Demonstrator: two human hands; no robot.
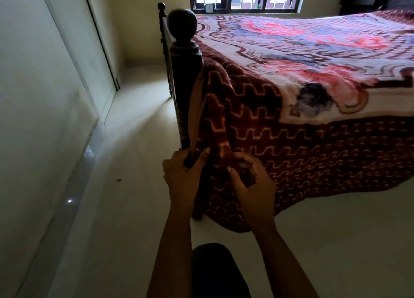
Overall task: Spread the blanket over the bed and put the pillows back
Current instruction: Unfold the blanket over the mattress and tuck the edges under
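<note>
1. The left grip [182,174] curls round the edge of the blanket [313,78], right by the dark bedpost [184,78].
2. The right grip [251,179] pinches a fold of the blanket just beside it.
3. Above both grips the blanket spreads over the bed, off to the right.
4. Its bottom edge hangs below the grips, near the floor [125,163].
5. Left of the grips is a wide strip of floor, then the wall [33,96].

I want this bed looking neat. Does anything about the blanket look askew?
Yes. Beside the bedpost the blanket bunches into vertical folds where the left hand and right hand grip it, and its hem hangs uneven, lowest at that corner.
</note>
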